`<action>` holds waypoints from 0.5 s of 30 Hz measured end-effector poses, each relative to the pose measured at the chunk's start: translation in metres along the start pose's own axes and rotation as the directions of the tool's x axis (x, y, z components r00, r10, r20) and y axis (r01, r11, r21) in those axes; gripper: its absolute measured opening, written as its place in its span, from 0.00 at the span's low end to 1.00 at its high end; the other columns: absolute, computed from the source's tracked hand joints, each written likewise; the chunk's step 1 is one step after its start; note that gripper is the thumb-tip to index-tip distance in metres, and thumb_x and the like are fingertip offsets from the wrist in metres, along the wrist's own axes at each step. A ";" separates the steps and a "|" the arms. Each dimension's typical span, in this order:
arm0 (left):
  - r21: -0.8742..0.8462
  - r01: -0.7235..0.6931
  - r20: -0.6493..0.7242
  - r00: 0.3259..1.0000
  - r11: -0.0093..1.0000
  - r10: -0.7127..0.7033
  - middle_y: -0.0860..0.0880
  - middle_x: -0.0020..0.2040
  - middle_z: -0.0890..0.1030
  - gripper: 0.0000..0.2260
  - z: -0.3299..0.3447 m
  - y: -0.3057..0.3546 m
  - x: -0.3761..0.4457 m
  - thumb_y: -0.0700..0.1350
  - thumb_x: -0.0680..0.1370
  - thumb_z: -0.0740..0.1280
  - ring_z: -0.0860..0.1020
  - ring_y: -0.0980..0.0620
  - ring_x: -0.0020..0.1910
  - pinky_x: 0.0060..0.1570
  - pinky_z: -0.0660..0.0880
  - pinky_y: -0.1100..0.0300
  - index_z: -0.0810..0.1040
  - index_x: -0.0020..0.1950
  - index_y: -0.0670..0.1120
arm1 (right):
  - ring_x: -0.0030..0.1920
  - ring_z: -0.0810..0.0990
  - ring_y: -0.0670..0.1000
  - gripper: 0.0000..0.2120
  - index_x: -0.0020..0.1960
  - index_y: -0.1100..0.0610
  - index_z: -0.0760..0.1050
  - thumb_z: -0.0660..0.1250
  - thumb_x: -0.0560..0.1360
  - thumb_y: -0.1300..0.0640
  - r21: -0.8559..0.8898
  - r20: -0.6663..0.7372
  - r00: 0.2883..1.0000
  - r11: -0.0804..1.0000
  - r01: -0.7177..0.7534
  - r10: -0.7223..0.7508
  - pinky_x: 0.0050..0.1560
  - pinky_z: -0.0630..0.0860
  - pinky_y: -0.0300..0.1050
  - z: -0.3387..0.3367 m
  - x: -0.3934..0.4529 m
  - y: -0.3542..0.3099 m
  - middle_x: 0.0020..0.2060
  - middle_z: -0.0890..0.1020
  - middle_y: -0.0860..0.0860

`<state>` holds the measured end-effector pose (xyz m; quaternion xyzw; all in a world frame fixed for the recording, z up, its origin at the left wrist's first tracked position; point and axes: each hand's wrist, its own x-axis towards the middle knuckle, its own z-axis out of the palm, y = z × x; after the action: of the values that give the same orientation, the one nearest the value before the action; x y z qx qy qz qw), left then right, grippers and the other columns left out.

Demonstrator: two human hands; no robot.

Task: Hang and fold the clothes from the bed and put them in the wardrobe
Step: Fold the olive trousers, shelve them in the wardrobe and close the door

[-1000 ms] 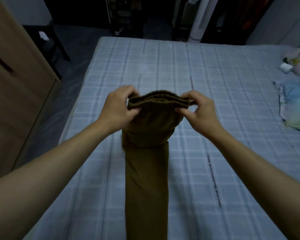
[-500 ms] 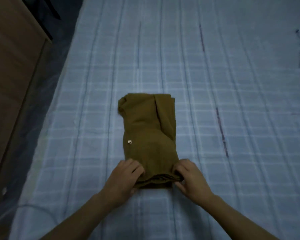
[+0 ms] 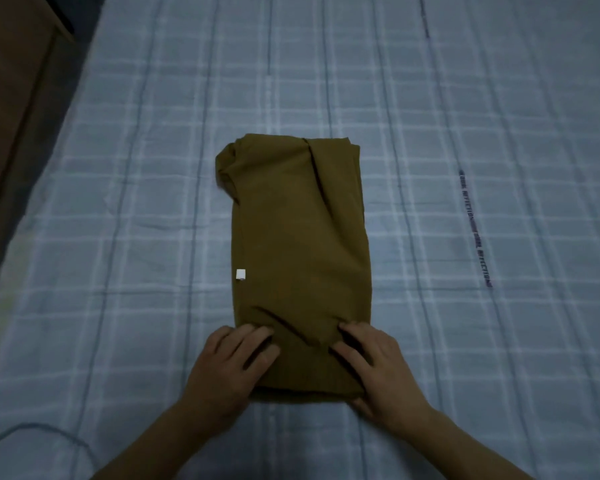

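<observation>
An olive-brown garment (image 3: 298,237) lies folded into a thick rectangle on the bed (image 3: 465,116), which has a pale blue checked sheet. A small white tag shows on the garment's left edge. My left hand (image 3: 232,368) rests on the near left corner of the fold, fingers lying flat on the cloth. My right hand (image 3: 378,368) presses the near right corner, fingers spread on top and the thumb down at the near edge.
A wooden wardrobe side (image 3: 11,109) stands along the left, with a dark floor gap between it and the bed. A thin cable (image 3: 32,431) lies on the sheet at the lower left. A printed stripe runs down the sheet on the right.
The garment went from held up by its waistband to folded flat on the bed. Both hands have moved from its near edge onto the top of the near end.
</observation>
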<state>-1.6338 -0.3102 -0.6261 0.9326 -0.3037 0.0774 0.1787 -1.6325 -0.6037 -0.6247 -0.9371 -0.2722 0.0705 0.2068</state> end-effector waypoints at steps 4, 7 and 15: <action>0.102 -0.089 -0.076 0.992 0.991 0.097 0.42 0.60 0.82 0.13 0.004 -0.009 0.003 0.40 0.82 0.55 0.75 0.43 0.60 0.57 0.69 0.47 0.75 0.62 0.46 | 0.70 0.68 0.58 0.34 0.70 0.52 0.67 0.72 0.67 0.47 -0.032 -0.007 0.997 0.997 0.072 -0.073 0.65 0.65 0.54 0.002 0.008 0.013 0.71 0.69 0.56; 0.135 -0.097 -0.128 0.985 0.986 0.114 0.42 0.59 0.83 0.11 0.009 -0.011 0.013 0.40 0.83 0.56 0.75 0.43 0.59 0.56 0.71 0.47 0.76 0.62 0.45 | 0.71 0.68 0.58 0.35 0.71 0.53 0.67 0.70 0.66 0.48 -0.020 -0.020 0.998 0.998 0.052 -0.052 0.65 0.65 0.54 0.002 0.013 0.014 0.71 0.70 0.55; 0.148 -0.109 -0.109 0.986 0.983 0.126 0.44 0.45 0.84 0.10 0.011 -0.028 0.038 0.37 0.81 0.62 0.82 0.43 0.46 0.52 0.72 0.48 0.84 0.51 0.41 | 0.70 0.69 0.55 0.36 0.70 0.54 0.70 0.72 0.64 0.48 -0.017 0.001 1.000 1.000 0.024 -0.024 0.65 0.64 0.53 0.003 0.025 0.018 0.68 0.73 0.52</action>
<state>-1.5864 -0.3133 -0.6345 0.9171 -0.3411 0.1641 0.1249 -1.6033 -0.6029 -0.6353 -0.9355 -0.2839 0.0659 0.1996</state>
